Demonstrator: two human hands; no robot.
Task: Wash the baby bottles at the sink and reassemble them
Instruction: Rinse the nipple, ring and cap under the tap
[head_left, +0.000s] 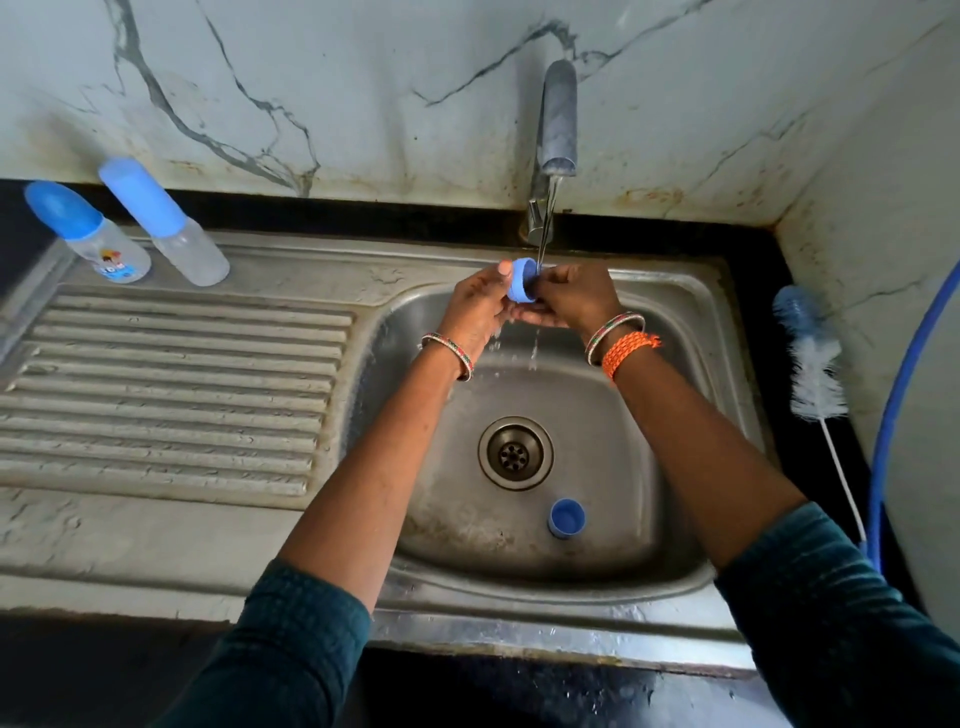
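Observation:
Under the running tap (558, 119), my left hand (480, 306) grips a small blue bottle ring (522, 279), thumb on its top edge. My right hand (574, 299) pinches the same ring from the right, and water falls onto it. A blue cap (566, 517) lies open side up in the sink basin (613, 457), near the front. Two assembled baby bottles stand at the back left of the drainboard: one with a printed label (91, 234) and a taller plain one (166, 223).
The ribbed steel drainboard (171, 395) fills the left side. The drain (515, 453) is in the basin's middle. A white and blue bottle brush (815, 374) lies on the dark counter at right, beside a blue hose (893, 405). Marble walls close in behind and on the right.

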